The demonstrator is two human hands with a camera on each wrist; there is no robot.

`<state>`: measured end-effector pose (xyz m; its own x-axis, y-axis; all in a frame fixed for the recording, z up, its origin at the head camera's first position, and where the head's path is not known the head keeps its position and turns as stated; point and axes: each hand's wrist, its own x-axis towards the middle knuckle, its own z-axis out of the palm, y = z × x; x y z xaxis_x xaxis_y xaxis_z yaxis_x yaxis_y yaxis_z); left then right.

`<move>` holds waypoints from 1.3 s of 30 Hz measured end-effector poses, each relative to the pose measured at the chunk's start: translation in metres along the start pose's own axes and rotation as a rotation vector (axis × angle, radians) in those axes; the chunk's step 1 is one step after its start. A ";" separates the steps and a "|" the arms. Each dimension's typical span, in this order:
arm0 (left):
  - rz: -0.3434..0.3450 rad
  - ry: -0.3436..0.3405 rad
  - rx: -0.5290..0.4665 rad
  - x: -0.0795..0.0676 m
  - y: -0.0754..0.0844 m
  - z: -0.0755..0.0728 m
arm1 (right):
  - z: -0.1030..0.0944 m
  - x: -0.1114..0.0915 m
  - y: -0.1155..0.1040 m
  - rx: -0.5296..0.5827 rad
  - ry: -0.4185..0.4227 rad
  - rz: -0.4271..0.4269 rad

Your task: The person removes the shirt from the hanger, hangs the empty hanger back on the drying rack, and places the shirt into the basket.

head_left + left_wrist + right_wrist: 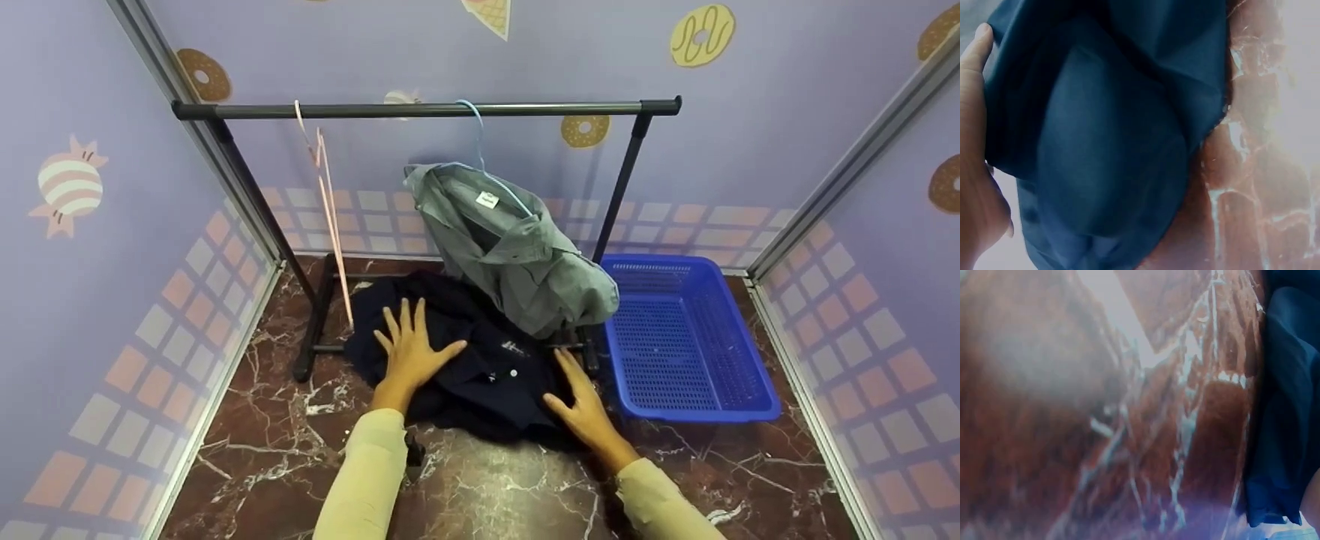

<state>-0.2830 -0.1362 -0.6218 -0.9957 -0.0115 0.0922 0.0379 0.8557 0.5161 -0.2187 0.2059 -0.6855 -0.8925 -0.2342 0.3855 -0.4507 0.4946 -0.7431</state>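
Note:
A dark navy garment point(480, 375) with a white button and small light lettering lies crumpled on the marbled surface. My left hand point(414, 351) rests on its left part, fingers spread and straight. At the garment's right edge, my right hand point(585, 405) touches the cloth with fingers extended and the thumb apart. In the left wrist view, navy cloth point(1112, 140) bulges in folds beside the left hand point(979, 169). Only a strip of the garment point(1286, 410) shows along the right side of the right wrist view, with a sliver of the hand at its edge.
A black clothes rack point(420, 111) spans the back. From its bar hang a grey-green shirt point(517, 255) on a light blue hanger point(478, 131) and a bare pink hanger point(330, 210). A blue plastic basket point(675, 352) stands at the right. Patterned walls enclose three sides.

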 end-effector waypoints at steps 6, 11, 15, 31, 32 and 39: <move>-0.057 -0.010 -0.046 0.002 -0.015 0.011 | 0.007 0.003 0.000 0.020 0.002 0.019; -0.111 -0.083 -0.132 0.002 -0.023 0.017 | 0.010 0.004 0.001 0.057 0.016 0.047; -0.109 -0.105 -0.174 0.001 -0.021 0.018 | 0.009 0.005 0.000 0.087 0.044 0.078; -0.013 -0.157 -0.402 -0.004 -0.008 0.024 | 0.010 0.006 0.007 0.066 0.124 0.050; 0.001 -0.151 -0.423 -0.004 -0.007 0.025 | 0.010 0.006 0.008 0.064 0.122 0.053; 0.127 -0.102 -0.481 -0.010 0.000 0.033 | 0.015 0.009 0.007 0.127 0.120 0.088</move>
<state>-0.2761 -0.1189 -0.6509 -0.9829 0.1486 0.1085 0.1703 0.5114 0.8423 -0.2299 0.1943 -0.6955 -0.9238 -0.0892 0.3724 -0.3758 0.3979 -0.8369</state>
